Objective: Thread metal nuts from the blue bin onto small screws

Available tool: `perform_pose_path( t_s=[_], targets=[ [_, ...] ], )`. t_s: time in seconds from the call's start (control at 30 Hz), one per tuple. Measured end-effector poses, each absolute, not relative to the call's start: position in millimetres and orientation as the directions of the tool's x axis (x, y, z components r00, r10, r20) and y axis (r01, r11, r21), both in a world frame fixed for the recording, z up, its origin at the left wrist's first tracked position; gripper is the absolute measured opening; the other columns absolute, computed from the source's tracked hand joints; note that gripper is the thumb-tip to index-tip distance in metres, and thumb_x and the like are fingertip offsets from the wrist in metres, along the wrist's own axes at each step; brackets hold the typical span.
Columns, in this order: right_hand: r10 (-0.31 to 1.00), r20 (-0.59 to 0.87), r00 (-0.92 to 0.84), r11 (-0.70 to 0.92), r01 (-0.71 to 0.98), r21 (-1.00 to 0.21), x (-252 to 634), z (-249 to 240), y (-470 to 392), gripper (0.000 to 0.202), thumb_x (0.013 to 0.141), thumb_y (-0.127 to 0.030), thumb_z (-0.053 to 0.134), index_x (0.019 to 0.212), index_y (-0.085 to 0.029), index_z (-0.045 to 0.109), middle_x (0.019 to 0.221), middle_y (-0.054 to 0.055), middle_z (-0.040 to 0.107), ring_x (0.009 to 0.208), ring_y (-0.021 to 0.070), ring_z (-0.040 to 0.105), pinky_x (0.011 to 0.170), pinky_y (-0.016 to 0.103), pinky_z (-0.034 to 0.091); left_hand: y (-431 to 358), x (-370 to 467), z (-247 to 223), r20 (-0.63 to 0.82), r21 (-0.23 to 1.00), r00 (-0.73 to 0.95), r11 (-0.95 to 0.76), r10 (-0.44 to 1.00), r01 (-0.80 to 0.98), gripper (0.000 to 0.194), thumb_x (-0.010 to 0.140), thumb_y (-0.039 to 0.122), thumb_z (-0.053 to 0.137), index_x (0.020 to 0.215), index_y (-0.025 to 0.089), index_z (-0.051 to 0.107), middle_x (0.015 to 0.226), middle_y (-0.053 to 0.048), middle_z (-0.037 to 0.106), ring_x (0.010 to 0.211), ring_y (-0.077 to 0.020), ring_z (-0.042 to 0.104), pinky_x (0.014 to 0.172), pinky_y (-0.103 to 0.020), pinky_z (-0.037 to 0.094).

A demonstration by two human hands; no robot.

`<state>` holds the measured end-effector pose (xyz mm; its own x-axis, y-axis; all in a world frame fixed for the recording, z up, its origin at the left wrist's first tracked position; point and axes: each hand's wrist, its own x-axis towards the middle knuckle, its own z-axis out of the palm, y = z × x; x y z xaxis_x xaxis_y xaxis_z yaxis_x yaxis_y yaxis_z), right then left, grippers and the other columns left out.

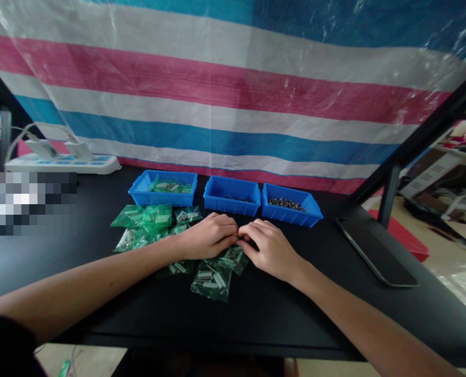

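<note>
My left hand and my right hand meet at the middle of the black table, fingertips pinched together. Whatever sits between the fingertips is too small and hidden to name. Several green plastic bags with pale pieces inside lie under and in front of my hands, and more green bags are piled to the left. Behind stand three blue bins: the left bin holds green bags, the middle bin a few small dark parts, and the right bin many small shiny metal parts.
A dark phone lies on the table at the right. A white power strip with plugs and cables is at the back left. A striped sheet hangs behind the bins; a black frame post stands at the right.
</note>
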<state>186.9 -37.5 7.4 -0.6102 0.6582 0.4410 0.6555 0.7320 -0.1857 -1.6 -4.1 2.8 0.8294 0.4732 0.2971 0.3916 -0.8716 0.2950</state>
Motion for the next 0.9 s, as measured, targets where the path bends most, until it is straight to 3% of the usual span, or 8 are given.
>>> perform_pose_path(
  t_s=[0.47, 0.7, 0.9],
  targets=[
    [0.641, 0.504, -0.579, 0.728, 0.666, -0.161, 192.1, 14.7, -37.0, 0.008, 0.072, -0.011, 0.053, 0.070, -0.018, 0.050, 0.066, 0.001, 0.054, 0.066, 0.0149, 0.047, 0.063, 0.028, 0.034, -4.7, -1.6, 4.1, 0.301, 0.304, 0.828, -0.870, 0.474, 0.388, 0.019, 0.091, 0.022, 0.037, 0.089, 0.016, 0.055, 0.087, -0.004, 0.059, 0.086, -0.0156, 0.053, 0.079, -0.029, 0.033],
    [0.643, 0.504, -0.577, 0.737, 0.644, -0.203, 193.8, 10.9, -34.3, 0.003, 0.083, -0.017, 0.052, 0.081, -0.017, 0.054, 0.070, 0.002, 0.058, 0.068, 0.0154, 0.050, 0.067, 0.029, 0.038, -3.8, -2.7, 2.6, 0.290, 0.310, 0.821, -0.860, 0.491, 0.405, 0.019, 0.091, 0.021, 0.037, 0.087, 0.015, 0.054, 0.087, -0.004, 0.058, 0.085, -0.0156, 0.052, 0.079, -0.030, 0.033],
    [0.636, 0.512, -0.577, 0.744, 0.635, -0.207, 195.3, 10.0, -33.0, 0.004, 0.083, -0.019, 0.054, 0.083, -0.016, 0.057, 0.070, 0.003, 0.059, 0.068, 0.0158, 0.051, 0.067, 0.030, 0.039, -4.1, -2.7, 2.5, 0.287, 0.324, 0.813, -0.850, 0.506, 0.414, 0.019, 0.091, 0.021, 0.036, 0.089, 0.015, 0.054, 0.086, -0.004, 0.058, 0.083, -0.0152, 0.052, 0.079, -0.029, 0.034]
  ],
)
